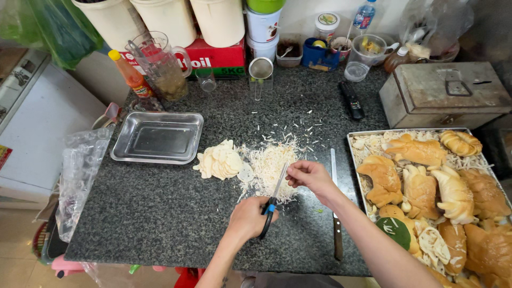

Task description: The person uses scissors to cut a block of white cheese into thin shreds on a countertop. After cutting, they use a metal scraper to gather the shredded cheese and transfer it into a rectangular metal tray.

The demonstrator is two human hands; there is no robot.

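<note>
Nearest, left hand (246,217): was wrapped tight around the blue-and-black handles of the scissors (273,198), just on the near side of the shredded pile.
Scissors: were held with the blades pointing up and away, their tips reaching the near edge of the shredded pile.
Right hand (311,177): was pinched narrow, thumb and fingertips closed on something pale at the blade tips; what exactly was gripped cannot be told.
Knife (335,213): was laid lengthwise on the counter, just right of the shredded pile, wooden handle nearest.
Shredded pile (269,166): was heaped on the dark granite counter (160,213), with stray shreds scattered beyond it.
Stack of pale slices (220,160): was set touching the left edge of the shredded pile.
Bread tray (353,140): was placed well right of the shredded pile, filled with golden rolls over shreds.
Empty steel tray (158,137): was left of the shredded pile, beyond the slices.
Metal box (445,93): was seen far right, behind the bread tray.
Remote control (352,100): was lying beyond the shredded pile.
</note>
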